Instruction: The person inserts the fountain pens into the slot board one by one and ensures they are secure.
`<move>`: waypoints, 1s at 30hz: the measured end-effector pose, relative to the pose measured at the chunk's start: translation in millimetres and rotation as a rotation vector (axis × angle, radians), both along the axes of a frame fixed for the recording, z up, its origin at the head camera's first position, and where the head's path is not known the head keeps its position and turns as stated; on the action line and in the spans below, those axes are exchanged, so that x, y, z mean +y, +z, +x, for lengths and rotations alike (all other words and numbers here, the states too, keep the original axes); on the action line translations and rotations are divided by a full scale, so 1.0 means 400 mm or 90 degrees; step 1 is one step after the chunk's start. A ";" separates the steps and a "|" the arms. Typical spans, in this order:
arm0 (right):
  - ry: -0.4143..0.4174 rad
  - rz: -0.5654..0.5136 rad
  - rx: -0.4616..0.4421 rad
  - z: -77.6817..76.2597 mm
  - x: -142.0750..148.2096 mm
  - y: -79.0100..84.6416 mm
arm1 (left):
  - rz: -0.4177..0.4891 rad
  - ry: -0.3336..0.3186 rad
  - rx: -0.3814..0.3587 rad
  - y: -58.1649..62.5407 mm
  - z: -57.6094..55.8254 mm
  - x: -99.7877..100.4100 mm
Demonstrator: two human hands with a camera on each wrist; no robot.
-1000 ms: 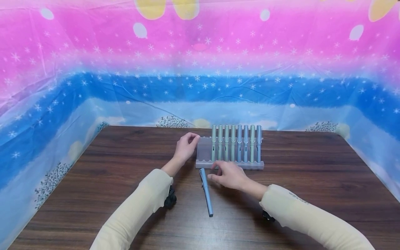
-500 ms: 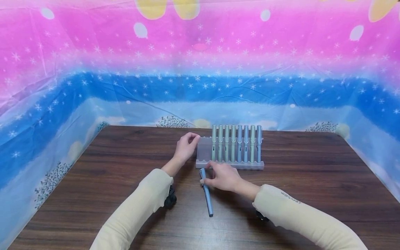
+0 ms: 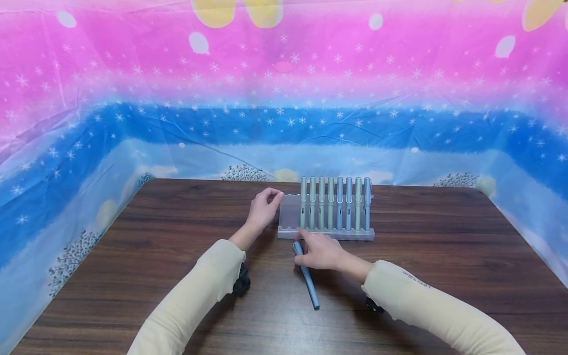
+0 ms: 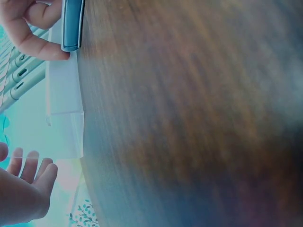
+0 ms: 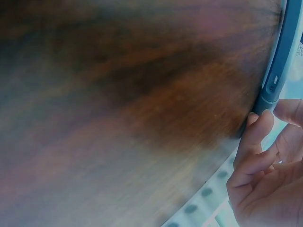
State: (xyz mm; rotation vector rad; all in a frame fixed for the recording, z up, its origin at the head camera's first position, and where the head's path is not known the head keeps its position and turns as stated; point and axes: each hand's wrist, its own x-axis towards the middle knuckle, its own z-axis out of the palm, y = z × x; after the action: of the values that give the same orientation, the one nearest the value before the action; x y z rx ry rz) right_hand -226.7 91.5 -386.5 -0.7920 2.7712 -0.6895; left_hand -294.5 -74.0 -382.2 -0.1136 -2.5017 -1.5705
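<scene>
My left hand (image 3: 263, 209) holds the left edge of a clear plastic pen rack (image 3: 290, 212), thumb and fingertips at its upper corner. In the left wrist view its fingers (image 4: 29, 165) lie at the see-through panel. A blue capped pen (image 3: 309, 286) slants on the near side of the rack, clip end toward it. My right hand (image 3: 324, 251) pinches this pen near its clip end between thumb and fingers; the right wrist view shows the grip close to a ring on the barrel. Several green pens (image 3: 312, 207) and blue pens (image 3: 349, 207) stand side by side in the rack.
The rack stands on a dark wood-grain table (image 3: 177, 217), its notched front ledge (image 3: 355, 235) facing me. Bare slots show at its left end. A pink and blue patterned cloth (image 3: 284, 123) hangs behind and beside the table.
My right hand first reached left to the lying pen, then took hold of it and shifted it right, its near end swinging right too. The left hand and rack stayed put.
</scene>
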 end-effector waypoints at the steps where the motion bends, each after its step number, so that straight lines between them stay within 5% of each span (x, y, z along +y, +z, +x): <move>1: 0.001 0.000 -0.004 0.000 0.000 0.000 | 0.000 0.000 -0.001 0.000 0.000 0.000; 19: 0.056 -0.117 -0.064 -0.019 0.025 0.005 | 0.000 -0.002 0.005 0.002 0.000 0.000; 30: 0.066 -0.217 -0.037 -0.036 0.029 0.044 | 0.010 -0.005 0.012 -0.001 0.001 -0.001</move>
State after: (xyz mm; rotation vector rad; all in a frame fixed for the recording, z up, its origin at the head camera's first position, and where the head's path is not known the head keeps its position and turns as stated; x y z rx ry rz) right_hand -241.3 103.2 -368.9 -0.9503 2.5720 -1.1634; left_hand -294.3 -74.3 -382.8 -0.1357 -2.4775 -1.5838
